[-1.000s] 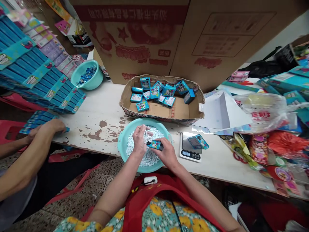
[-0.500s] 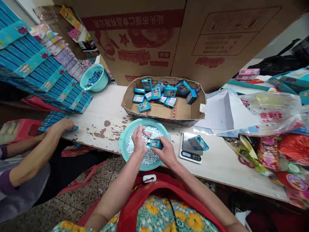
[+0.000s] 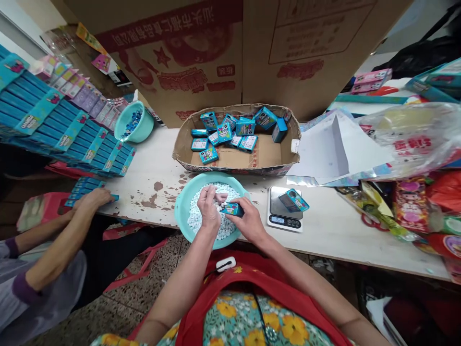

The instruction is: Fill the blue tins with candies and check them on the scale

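The right hand holds a small blue caramel box at its right end, the grip closed around it between thumb and fingers, above the basin at the near edge of the counter. The left hand is half curled at the box's other end, with some white pellets showing by its fingers; whether its grip is pinching any of them I cannot tell. The turquoise basin under both hands holds a broad heap of these pellets, and its rim reaches over the counter's near edge. Just beyond it, toward the far edge, sits a worn cardboard tray with a cluster of blue boxes, mostly in its left and back parts. Right of the basin, close to the near edge, a digital scale with a lit display carries another blue box, lying tilted. Farther toward the counter's right end are white sheets, a clear plastic bag and red-handled scissors among bright packets. Toward the left end, a smaller turquoise bowl holds shiny blue pieces, near stacked blue display packs. At the near left corner, a co-worker's hand rests by a row of blue packs.
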Available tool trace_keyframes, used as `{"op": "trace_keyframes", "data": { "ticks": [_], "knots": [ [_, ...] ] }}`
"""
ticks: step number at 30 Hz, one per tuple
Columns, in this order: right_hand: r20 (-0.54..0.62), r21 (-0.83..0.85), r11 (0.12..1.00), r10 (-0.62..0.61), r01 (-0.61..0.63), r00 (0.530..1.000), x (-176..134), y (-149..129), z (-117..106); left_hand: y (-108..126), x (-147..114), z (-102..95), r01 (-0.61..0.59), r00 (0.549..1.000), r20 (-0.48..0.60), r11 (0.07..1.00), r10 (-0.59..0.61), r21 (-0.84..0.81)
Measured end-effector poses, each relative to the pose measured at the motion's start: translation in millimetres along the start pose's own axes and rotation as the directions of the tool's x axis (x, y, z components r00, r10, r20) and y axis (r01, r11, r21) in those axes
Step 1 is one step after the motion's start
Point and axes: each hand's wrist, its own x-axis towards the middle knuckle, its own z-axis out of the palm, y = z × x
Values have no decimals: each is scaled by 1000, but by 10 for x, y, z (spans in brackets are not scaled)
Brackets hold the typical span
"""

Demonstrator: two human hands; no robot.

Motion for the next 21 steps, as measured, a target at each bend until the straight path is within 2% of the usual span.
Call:
{"op": "trace_keyframes", "data": {
  "ticks": [6,11,14,18,21],
  "knots": [
    [-37,-35,999,17,-18,999,-8,-37,179,13,78,-124,45,994,104,998,-41,-42],
    [-122,-4,995,101,-102,987,-70,-8,346,-10,178,-289,61,980,187,998,-61,6],
    [-138,43,988,152,-147,979,-125,27,390,7,241,-362,106,969,229,993,-92,-48],
    [-130,112,971,226,-213,965,-181,111,400,10,276,-396,160,948,293,983,-126,-94],
    [-136,132,965,244,-226,960,-174,186,395,-30,223,-354,125,940,324,991,-107,-36]
  ]
}}
